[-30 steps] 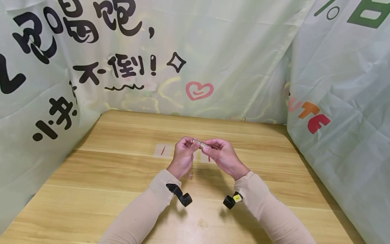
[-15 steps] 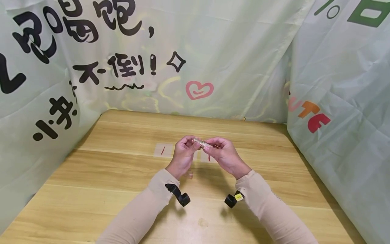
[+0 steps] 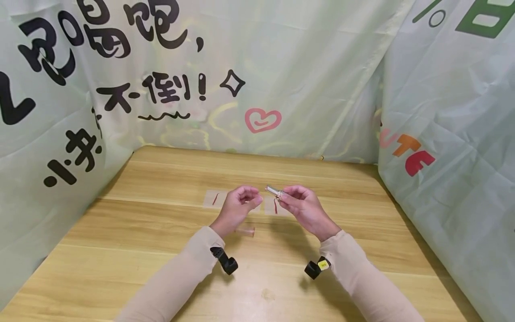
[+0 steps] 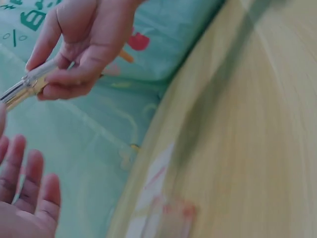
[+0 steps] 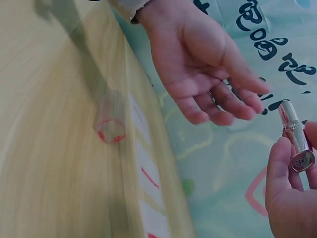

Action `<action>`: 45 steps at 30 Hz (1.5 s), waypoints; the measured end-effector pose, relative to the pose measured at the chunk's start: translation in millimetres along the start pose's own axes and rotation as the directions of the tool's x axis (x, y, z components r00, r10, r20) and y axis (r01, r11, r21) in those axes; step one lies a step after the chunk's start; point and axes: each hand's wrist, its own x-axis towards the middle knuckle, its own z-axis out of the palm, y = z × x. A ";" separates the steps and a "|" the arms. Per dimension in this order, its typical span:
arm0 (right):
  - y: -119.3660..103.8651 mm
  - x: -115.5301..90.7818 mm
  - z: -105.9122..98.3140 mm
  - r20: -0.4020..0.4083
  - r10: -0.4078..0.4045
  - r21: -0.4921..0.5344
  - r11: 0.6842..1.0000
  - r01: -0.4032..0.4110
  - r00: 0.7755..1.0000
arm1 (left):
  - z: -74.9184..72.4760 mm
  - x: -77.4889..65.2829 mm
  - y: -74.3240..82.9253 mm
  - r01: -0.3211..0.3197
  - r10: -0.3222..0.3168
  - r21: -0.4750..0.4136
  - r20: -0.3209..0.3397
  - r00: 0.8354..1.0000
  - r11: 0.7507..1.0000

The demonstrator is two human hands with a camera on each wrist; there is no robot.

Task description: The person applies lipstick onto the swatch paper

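In the head view my right hand (image 3: 306, 206) pinches a silver and gold lipstick tube (image 3: 274, 191) between thumb and fingers, raised above the table and tilted up to the left. The tube's base end faces the camera in the right wrist view, where the lipstick (image 5: 294, 130) has a gold band round its middle. My left hand (image 3: 236, 206) is just left of the tube, apart from it, fingers loosely bent around nothing. A clear cap (image 3: 246, 231) with a reddish rim lies on its side on the table near my left wrist.
Small pale paper slips lie in a row on the wooden table (image 3: 161, 250). The left slip (image 3: 209, 202) and the right slip (image 3: 268, 206) each bear a red stroke. A printed cloth (image 3: 314, 89) hangs behind the table and at both sides.
Earlier both hands gripped the lipstick tube together. My left hand has let go and moved left; my right hand has drawn slightly right with the tube. More of the clear cap shows.
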 end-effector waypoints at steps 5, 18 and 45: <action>2.8 -4.8 -7.7 -0.016 0.024 0.001 1.000 -0.024 1.000 | -9.8 -6.6 -5.5 -0.004 -0.028 0.264 0.118 0.993 0.965; 20.3 -13.5 -22.5 -0.058 0.136 -0.020 0.990 -0.138 0.989 | -23.1 -15.7 -10.0 -0.144 -0.139 0.625 0.381 0.914 0.767; 33.8 -14.8 -29.2 -0.030 0.147 -0.012 0.989 -0.148 0.989 | -22.7 -16.6 -9.5 -0.243 -0.257 0.775 0.460 0.850 0.584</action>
